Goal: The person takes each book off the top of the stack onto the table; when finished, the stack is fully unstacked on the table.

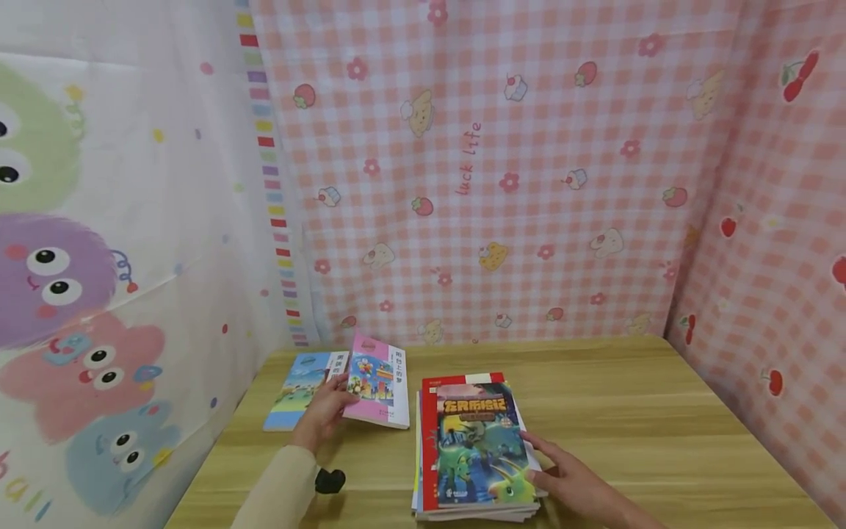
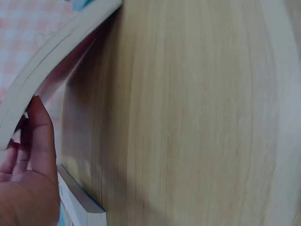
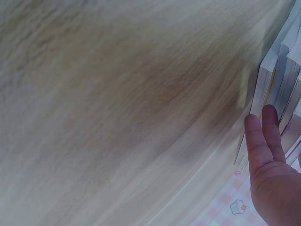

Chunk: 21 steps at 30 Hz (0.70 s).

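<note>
Red borders the near book stack [image 1: 474,450], the right hand [image 1: 570,476] laying straight fingers along its right side. Farther left, I see the left hand [image 1: 324,413] pinching a tilted pink book [image 1: 375,380] by its left edge, long axis pointing away, right of a blue book [image 1: 286,404].

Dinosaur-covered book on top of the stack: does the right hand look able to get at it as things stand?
Likely yes: the right hand is at the right edge of the stack, and nothing seems to lie over the dinosaur book.
</note>
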Available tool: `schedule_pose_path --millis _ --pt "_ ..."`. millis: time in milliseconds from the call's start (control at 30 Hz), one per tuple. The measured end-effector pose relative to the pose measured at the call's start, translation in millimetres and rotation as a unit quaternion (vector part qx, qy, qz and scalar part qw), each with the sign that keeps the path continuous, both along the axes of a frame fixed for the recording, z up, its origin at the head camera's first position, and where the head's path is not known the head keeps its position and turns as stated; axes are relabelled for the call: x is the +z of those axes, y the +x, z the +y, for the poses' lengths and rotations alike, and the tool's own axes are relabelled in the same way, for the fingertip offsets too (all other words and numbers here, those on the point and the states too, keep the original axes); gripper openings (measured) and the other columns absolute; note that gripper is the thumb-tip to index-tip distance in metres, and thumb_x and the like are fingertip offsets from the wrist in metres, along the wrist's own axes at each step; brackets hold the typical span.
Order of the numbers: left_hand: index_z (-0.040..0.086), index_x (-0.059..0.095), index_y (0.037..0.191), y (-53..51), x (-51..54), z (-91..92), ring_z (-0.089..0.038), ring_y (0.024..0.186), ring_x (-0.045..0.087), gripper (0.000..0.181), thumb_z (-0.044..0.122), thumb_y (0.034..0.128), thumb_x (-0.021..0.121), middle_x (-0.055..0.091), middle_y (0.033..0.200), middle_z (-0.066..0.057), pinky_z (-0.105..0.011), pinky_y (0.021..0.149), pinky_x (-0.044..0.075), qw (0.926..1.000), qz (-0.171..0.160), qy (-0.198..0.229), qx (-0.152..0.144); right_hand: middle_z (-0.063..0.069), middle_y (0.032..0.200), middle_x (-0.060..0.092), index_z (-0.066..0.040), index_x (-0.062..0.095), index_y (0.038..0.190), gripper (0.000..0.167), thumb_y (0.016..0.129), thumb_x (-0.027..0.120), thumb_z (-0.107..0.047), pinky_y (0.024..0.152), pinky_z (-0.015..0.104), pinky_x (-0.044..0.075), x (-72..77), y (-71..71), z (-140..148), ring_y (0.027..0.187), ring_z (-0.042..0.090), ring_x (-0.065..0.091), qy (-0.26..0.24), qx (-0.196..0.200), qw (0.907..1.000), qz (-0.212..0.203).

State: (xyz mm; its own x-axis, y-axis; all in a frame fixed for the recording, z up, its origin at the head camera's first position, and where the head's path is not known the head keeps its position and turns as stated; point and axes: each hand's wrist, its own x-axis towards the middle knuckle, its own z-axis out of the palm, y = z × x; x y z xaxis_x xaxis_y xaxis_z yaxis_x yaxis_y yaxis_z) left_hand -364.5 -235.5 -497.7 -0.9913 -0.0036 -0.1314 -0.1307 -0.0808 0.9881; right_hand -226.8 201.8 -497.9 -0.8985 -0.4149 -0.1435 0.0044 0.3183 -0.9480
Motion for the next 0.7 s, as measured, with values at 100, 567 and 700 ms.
schedule_pose_path --millis 100,567,700 --pt "-0.008 0.029 0.15 -2.6 -2.3 -0.9 -0.025 0.092 0.065 0.071 -0.016 0.0839 0.053 0.048 0.134 -0.034 -0.032 0.071 0.057 0.999 -0.014 -0.039 0.018 0.041 0.148 0.025 -0.005 0.024 0.156 0.069 0.101 0.059 -0.025 0.094 0.061 0.046 0.0 0.2 0 0.109 0.041 0.062 0.006 -0.003 1.0 -0.002" --pt "-0.006 0.044 0.143 -7.8 1.2 9.6 -0.047 0.13 0.042 0.057 -0.005 0.0878 0.06 0.043 0.144 -0.031 -0.054 0.101 0.043 0.9505 0.045 -0.304 0.047 0.041 0.148 0.025 -0.004 0.027 0.155 0.068 0.1 0.061 -0.024 0.089 0.055 0.051 -0.4 2.5 -1 0.104 0.037 0.065 0.016 0.001 0.9995 0.029" --pt "-0.008 0.047 0.14 -1.4 12.0 20.9 -0.047 0.128 0.045 0.051 -0.001 0.0917 0.062 0.048 0.137 -0.032 -0.052 0.097 0.047 0.9502 0.081 -0.299 0.039 0.041 0.148 0.025 -0.004 0.027 0.155 0.068 0.1 0.061 -0.024 0.091 0.055 0.05 0.0 3.3 -1 0.104 0.036 0.065 0.022 0.003 0.999 0.039"
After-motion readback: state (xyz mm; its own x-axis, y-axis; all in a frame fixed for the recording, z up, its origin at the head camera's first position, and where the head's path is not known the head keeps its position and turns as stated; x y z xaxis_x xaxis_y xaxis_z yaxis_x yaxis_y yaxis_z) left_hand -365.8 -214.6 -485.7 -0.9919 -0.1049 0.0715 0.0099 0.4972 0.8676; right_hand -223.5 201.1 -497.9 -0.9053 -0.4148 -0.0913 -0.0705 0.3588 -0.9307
